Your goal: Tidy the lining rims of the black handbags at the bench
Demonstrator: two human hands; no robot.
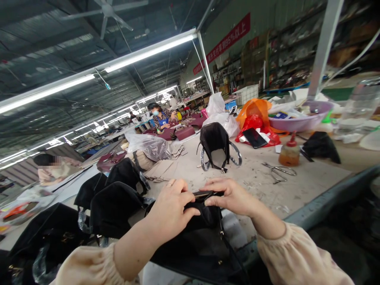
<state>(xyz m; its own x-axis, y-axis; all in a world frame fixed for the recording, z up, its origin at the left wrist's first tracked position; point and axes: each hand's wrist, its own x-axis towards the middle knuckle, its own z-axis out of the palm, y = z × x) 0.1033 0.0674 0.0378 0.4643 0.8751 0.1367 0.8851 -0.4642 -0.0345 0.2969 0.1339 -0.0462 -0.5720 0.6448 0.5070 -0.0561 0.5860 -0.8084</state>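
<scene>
A black bag (190,245) lies at the table's near edge, below and between my hands. My left hand (175,202) grips its upper edge, with thumb and fingers closed on the black material. On the other side of the same edge, my right hand (228,196) pinches the rim between thumb and fingers. A slim opening with a lighter brownish inside shows between the two hands. Dark straps with small metal fittings hang at the bag's right. Much of its lower body is in shadow or behind my left forearm.
Several black bags (115,204) crowd the left; another black bag (215,144) stands ahead. Scissors (279,172), a glue bottle (289,152), a phone (254,138) and a purple basin (303,122) sit at right. A co-worker (163,118) works farther back, another person (53,168) at far left.
</scene>
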